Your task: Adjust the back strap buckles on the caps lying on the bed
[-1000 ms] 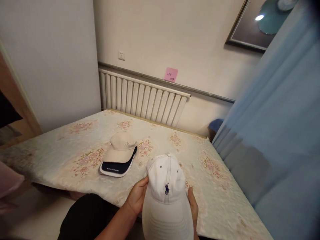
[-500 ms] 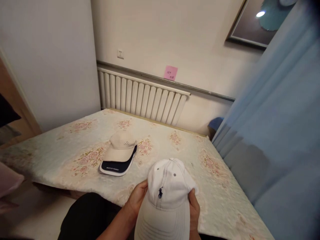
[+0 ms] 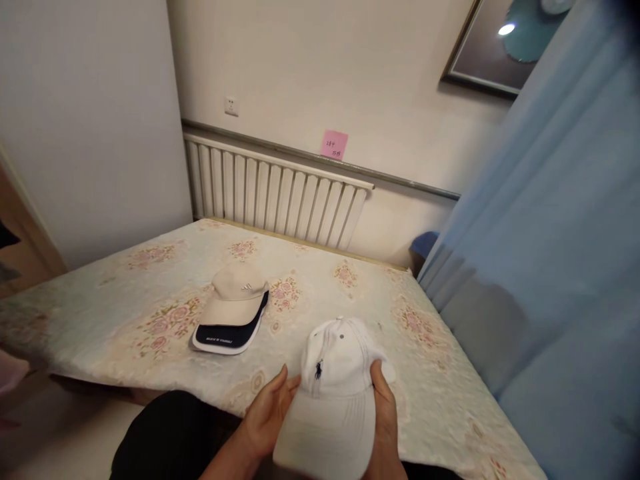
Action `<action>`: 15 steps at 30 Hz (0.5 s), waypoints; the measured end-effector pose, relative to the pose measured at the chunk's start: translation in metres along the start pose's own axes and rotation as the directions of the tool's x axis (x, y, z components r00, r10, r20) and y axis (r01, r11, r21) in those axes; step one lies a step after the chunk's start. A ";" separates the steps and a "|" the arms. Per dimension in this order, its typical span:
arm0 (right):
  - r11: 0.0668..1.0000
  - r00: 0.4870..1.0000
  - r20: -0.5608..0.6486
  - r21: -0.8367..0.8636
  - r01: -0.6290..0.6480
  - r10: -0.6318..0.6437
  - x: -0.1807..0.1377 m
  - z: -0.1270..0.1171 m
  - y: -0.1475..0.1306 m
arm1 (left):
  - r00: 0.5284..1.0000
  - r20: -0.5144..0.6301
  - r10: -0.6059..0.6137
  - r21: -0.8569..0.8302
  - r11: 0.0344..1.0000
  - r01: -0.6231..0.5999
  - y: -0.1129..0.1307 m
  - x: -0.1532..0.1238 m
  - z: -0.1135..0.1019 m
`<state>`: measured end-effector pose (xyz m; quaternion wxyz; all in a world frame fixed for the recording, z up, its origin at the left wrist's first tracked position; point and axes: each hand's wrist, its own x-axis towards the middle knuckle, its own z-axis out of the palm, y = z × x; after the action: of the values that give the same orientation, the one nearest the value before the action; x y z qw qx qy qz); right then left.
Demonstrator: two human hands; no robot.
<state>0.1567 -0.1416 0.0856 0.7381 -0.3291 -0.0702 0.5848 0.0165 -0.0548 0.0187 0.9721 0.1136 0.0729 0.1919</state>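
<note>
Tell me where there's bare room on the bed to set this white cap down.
Bare mattress between the stacked caps and the radiator, and right of the white cap toward the curtain. Crowded only around the stack.

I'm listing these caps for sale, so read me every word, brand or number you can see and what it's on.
Pink sticky note on the wall: two handwritten lines, too small to read.
Navy brim under the beige cap: white lettering, too blurred to read.
Beige cap: small dark emblem, no letters legible.
White cap in the left hand and right hand: navy horse-and-rider emblem, no words.
</note>
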 end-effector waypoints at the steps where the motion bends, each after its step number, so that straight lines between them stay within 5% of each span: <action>1: 0.999 0.998 -0.053 0.025 0.034 -0.033 0.003 0.001 0.000 | 1.000 -0.013 0.001 0.007 1.000 -0.001 -0.001 0.000 -0.004; 5: 0.939 0.922 -0.261 0.116 0.324 -0.286 0.020 0.003 0.001 | 0.978 -0.137 0.160 0.009 0.987 -0.160 -0.007 0.004 -0.011; 8: 0.868 0.840 -0.283 0.042 0.494 -0.464 0.029 0.002 0.005 | 0.938 -0.197 0.284 -0.012 0.956 -0.292 -0.014 0.005 -0.005; 15: 0.768 0.720 -0.270 -0.237 0.594 -0.640 0.025 0.002 0.010 | 0.966 -0.176 0.187 -0.061 0.978 -0.201 -0.032 -0.003 0.013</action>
<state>0.1550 -0.1167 0.0747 0.8677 -0.4297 -0.0884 0.2339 0.0279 -0.0870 0.0231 0.9426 0.0652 0.1362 0.2979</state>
